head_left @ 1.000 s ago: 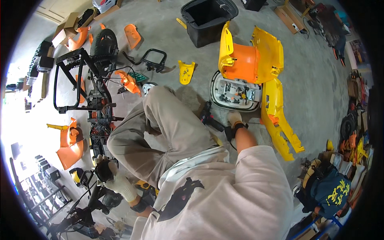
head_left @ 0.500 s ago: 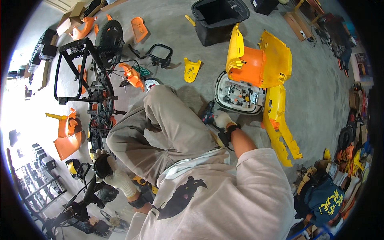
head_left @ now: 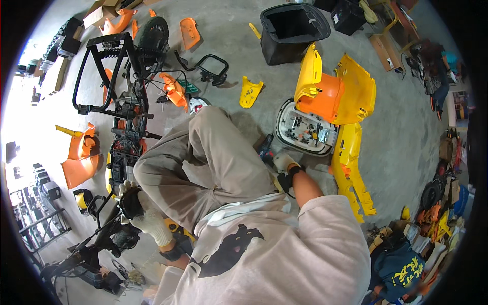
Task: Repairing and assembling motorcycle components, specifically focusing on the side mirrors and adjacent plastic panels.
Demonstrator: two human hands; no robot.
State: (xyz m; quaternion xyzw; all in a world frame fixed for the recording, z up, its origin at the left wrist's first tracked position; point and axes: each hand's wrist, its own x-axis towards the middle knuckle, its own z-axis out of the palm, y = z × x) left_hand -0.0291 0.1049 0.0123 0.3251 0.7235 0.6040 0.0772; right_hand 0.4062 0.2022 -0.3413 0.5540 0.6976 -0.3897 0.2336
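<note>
My left hand [head_left: 147, 216], in a white knit glove, closes its fingers round a black rounded part [head_left: 131, 203] beside the stripped black vehicle frame [head_left: 124, 134]. What that part is I cannot make out. On the right, my gloved right hand [head_left: 282, 162] is closed at the handle of a dark cordless drill [head_left: 266, 144], low by my bent knee. Its fingers are partly hidden. Just beyond it, a pale tray [head_left: 306, 133] with a dark rim holds many small screws and fittings. Yellow panels [head_left: 358, 89] and an orange panel [head_left: 321, 96] stand against the tray.
A black bin [head_left: 295, 38] stands at the far side. Orange panels [head_left: 81, 161] lie left of the frame, and a yellow bracket [head_left: 250, 92] and a black tubular rack [head_left: 212, 71] lie ahead. Handlebars [head_left: 86, 249] reach toward the lower left. A dark garment [head_left: 401, 267] and clutter lie lower right.
My view has shifted, so the tray, bin and panels sit slightly lower in it. Both hands keep their holds; the right hand with the drill has barely moved.
</note>
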